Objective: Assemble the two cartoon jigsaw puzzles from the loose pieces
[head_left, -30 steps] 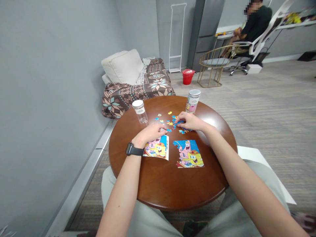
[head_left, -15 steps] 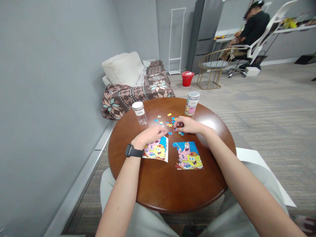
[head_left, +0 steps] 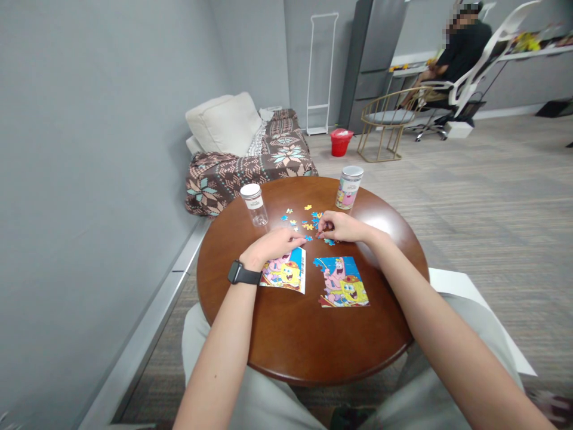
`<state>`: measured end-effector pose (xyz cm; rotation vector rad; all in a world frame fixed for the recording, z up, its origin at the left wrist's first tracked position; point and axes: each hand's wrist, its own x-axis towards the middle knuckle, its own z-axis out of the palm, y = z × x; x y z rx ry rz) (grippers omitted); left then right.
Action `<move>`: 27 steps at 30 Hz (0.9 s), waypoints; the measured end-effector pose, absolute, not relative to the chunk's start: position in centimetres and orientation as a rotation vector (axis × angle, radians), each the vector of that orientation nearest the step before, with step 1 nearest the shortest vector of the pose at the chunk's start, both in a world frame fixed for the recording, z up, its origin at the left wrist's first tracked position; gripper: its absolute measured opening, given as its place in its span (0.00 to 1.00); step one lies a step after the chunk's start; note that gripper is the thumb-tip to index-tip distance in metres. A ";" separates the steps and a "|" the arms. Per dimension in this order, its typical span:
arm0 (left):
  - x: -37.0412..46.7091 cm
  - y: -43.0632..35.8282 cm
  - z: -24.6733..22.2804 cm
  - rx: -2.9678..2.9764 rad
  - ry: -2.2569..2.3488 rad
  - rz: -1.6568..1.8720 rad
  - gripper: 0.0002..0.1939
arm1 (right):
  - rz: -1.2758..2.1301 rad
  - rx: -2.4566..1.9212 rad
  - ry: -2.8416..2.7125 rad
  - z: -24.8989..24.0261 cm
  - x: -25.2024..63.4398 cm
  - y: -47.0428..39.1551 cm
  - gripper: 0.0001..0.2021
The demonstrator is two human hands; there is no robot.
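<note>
Several loose puzzle pieces (head_left: 308, 226) lie on the round brown table (head_left: 286, 334) between and beyond my hands. My left hand (head_left: 280, 242) rests over the top of a printed picture sheet (head_left: 286, 275), its fingertips together beside a blue piece (head_left: 308, 238). My right hand (head_left: 335, 227) is pinched among the pieces; what sits between its fingertips is too small to make out. Nearer to me, right of the sheet, lies a partly assembled puzzle (head_left: 342, 282) with a pink and a yellow cartoon figure and an uneven left edge.
A clear jar with a white lid (head_left: 254, 205) stands at the table's back left, a printed jar (head_left: 349, 187) at its back right. Beyond are a sofa (head_left: 250, 167), a red bin (head_left: 341, 143), a gold chair (head_left: 388, 117) and a seated person (head_left: 465, 48).
My right fingertips have shifted slightly right among the pieces. My left hand has hardly moved. The person in the background has moved the head and arm a little.
</note>
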<state>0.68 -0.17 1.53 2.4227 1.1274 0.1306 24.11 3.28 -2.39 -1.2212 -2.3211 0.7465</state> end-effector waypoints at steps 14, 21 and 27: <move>0.4 0.1 1.3 2.516 1.217 0.151 0.18 | 0.640 -1.273 -2.331 -1.9 24.1 3.0 0.07; 0.2 0.3 1.2 2.508 1.250 0.183 0.17 | 0.574 -1.315 -2.341 -2.2 24.4 3.2 0.09; 0.2 0.3 1.4 2.516 1.205 0.185 0.17 | 0.589 -1.301 -2.338 -2.1 24.4 3.2 0.08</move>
